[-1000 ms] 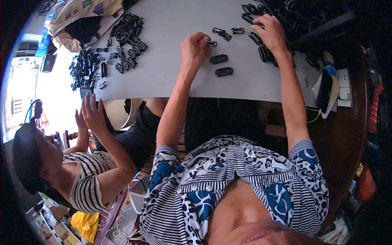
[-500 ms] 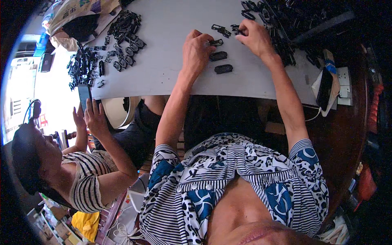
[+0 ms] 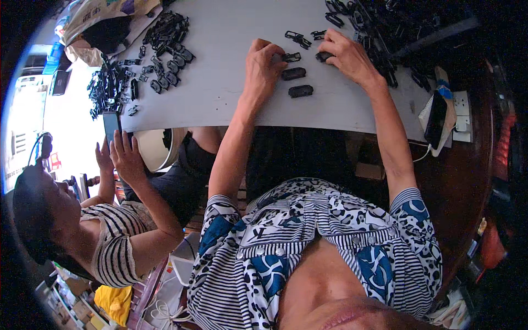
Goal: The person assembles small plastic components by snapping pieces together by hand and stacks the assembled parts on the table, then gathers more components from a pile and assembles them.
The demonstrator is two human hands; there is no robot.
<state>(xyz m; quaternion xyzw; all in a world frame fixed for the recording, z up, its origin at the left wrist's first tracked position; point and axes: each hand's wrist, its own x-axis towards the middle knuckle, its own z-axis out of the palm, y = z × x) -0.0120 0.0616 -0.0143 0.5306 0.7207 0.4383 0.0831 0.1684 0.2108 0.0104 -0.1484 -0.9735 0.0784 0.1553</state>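
My left hand (image 3: 263,67) rests on the grey table, its thumb and fingers closed on one end of a small black plastic frame (image 3: 292,57). To the right, my right hand (image 3: 350,59) pinches a dark oblong plastic piece (image 3: 323,56) at its fingertips. Just beyond the hands lie an open black frame (image 3: 297,38) and a smaller black part (image 3: 318,34). Nearer to me, two solid black oval pieces, one (image 3: 293,73) above the other (image 3: 300,91), lie roughly parallel, apart from each other.
Heaps of similar black parts lie at the left (image 3: 110,88) and at the right (image 3: 379,38). An open bag (image 3: 82,33) stands far left. At the right edge are a phone (image 3: 436,118) with a white cable and a power strip (image 3: 462,115). A seated person (image 3: 124,236) at left handles another phone (image 3: 112,125).
My right hand has shifted slightly nearer to me, off the small part at the far side, and a dark oblong piece now shows at its fingertips. My left hand has barely moved.
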